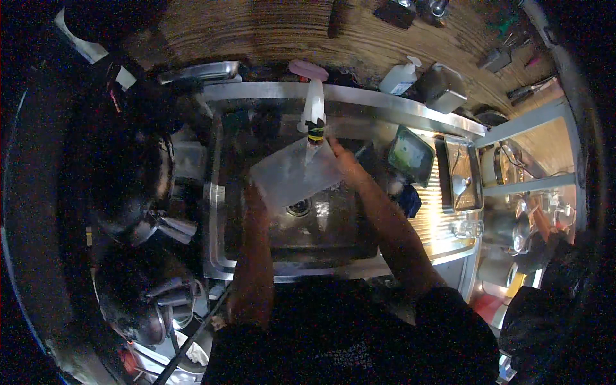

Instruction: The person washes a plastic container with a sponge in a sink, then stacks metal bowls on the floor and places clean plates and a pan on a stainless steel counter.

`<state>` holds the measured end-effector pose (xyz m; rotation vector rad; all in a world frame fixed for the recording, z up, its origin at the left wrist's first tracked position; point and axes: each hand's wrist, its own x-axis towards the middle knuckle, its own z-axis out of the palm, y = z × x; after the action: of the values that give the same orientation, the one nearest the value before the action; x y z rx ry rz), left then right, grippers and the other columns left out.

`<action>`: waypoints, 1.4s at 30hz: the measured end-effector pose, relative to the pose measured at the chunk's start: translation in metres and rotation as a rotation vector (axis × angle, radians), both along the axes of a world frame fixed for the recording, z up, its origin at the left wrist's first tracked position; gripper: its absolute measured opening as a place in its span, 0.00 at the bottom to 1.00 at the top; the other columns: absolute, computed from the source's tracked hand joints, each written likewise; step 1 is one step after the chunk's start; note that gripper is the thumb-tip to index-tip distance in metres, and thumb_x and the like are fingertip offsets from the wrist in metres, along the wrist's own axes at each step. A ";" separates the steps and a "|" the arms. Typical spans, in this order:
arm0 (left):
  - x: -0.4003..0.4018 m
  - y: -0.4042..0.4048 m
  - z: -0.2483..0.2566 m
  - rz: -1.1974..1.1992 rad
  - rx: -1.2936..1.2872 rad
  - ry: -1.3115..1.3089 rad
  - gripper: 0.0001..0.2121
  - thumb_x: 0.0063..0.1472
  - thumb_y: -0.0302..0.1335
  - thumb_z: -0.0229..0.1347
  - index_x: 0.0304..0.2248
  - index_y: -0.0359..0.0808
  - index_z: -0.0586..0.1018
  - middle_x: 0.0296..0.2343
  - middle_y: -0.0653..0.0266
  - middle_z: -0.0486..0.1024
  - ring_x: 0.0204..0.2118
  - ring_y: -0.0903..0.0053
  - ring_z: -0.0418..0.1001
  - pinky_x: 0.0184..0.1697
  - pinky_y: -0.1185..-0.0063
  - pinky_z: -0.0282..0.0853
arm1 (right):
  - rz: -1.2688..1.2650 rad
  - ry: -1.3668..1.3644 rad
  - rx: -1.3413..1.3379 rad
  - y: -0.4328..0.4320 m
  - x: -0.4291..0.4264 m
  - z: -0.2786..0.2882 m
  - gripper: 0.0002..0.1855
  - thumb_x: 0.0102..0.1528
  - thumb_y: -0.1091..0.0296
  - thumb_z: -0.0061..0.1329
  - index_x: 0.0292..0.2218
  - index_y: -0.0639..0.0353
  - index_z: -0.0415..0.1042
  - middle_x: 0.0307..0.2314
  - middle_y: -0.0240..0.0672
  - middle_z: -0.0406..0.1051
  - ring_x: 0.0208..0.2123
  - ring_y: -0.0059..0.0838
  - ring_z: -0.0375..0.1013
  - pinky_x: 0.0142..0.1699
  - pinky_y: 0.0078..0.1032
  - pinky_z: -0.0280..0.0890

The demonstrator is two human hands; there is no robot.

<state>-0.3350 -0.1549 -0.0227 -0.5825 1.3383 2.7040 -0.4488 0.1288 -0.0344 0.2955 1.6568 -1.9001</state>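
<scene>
A translucent plastic container (293,178) is tilted over the basin of a stainless steel sink (332,240). At its left edge, my left hand (257,195) grips it, mostly in shadow. My right hand (347,163) is on its right edge, with the fingers blurred near the upper corner. Just above the container ends a white tap (315,103), its tip wrapped in black and yellow tape (315,132). What looks like a stream of water runs from the tip onto the container. Below it, the round drain (298,207) shows in part.
On the ribbed drainboard at right are a green tub (411,155), a dark blue cloth (409,201), a metal tray (464,173) and a clear glass (468,228). A pump bottle (400,77) stands behind the sink. Large dark pots (139,303) crowd the left. Another person's arm (541,219) shows far right.
</scene>
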 end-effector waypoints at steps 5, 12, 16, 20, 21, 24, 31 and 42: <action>0.007 0.004 -0.004 0.060 -0.028 -0.020 0.29 0.66 0.54 0.48 0.51 0.36 0.72 0.45 0.57 0.74 0.46 0.63 0.74 0.51 0.67 0.68 | -0.096 0.094 0.040 -0.024 0.023 0.026 0.26 0.66 0.40 0.39 0.42 0.54 0.76 0.26 0.31 0.74 0.25 0.26 0.72 0.30 0.27 0.68; 0.000 0.050 -0.011 0.069 0.002 -0.055 0.30 0.66 0.55 0.48 0.54 0.37 0.70 0.47 0.59 0.73 0.47 0.65 0.73 0.52 0.69 0.67 | -0.131 0.338 0.275 -0.052 0.022 0.081 0.16 0.65 0.53 0.46 0.31 0.54 0.70 0.16 0.28 0.66 0.13 0.22 0.63 0.17 0.25 0.58; -0.015 0.062 -0.013 0.044 0.054 -0.074 0.31 0.66 0.55 0.48 0.55 0.37 0.69 0.49 0.60 0.72 0.48 0.66 0.73 0.53 0.70 0.67 | -0.219 0.111 0.134 -0.088 0.038 0.114 0.12 0.62 0.59 0.47 0.32 0.56 0.71 0.17 0.33 0.70 0.14 0.24 0.69 0.17 0.24 0.62; -0.033 0.077 -0.003 -0.087 0.144 -0.094 0.32 0.66 0.56 0.48 0.56 0.37 0.68 0.51 0.61 0.72 0.49 0.67 0.72 0.53 0.71 0.66 | -0.217 0.190 0.071 -0.086 0.036 0.075 0.08 0.60 0.62 0.47 0.34 0.55 0.73 0.19 0.35 0.72 0.20 0.30 0.75 0.24 0.29 0.70; -0.033 0.072 -0.001 -0.123 0.150 -0.102 0.32 0.66 0.56 0.48 0.57 0.37 0.68 0.51 0.61 0.72 0.50 0.68 0.72 0.54 0.71 0.66 | -0.050 0.355 0.531 -0.092 0.035 0.078 0.09 0.60 0.62 0.47 0.37 0.55 0.74 0.20 0.35 0.73 0.23 0.34 0.77 0.29 0.32 0.73; -0.036 0.067 0.010 -0.215 -0.082 -0.094 0.33 0.66 0.56 0.49 0.58 0.37 0.67 0.53 0.60 0.70 0.51 0.68 0.71 0.54 0.71 0.65 | 0.278 0.649 1.102 -0.089 0.031 0.066 0.12 0.60 0.60 0.48 0.42 0.55 0.76 0.23 0.34 0.75 0.31 0.39 0.79 0.39 0.35 0.75; -0.027 0.042 -0.005 0.037 -0.080 -0.152 0.32 0.63 0.48 0.58 0.60 0.39 0.65 0.52 0.59 0.71 0.57 0.71 0.66 0.57 0.72 0.64 | 0.307 0.189 -0.109 -0.095 0.031 0.073 0.20 0.60 0.54 0.53 0.44 0.62 0.75 0.34 0.35 0.75 0.39 0.31 0.76 0.46 0.31 0.73; -0.009 0.037 -0.081 -0.046 0.289 0.156 0.17 0.68 0.35 0.53 0.53 0.39 0.71 0.47 0.64 0.74 0.52 0.73 0.71 0.57 0.68 0.66 | 0.688 0.696 0.699 -0.105 0.021 0.060 0.28 0.63 0.44 0.45 0.54 0.58 0.70 0.43 0.44 0.76 0.42 0.40 0.77 0.49 0.33 0.72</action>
<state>-0.3442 -0.1180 -0.1034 -0.3158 0.9452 2.8786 -0.4283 0.0240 0.0253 -0.6754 2.4202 -0.8907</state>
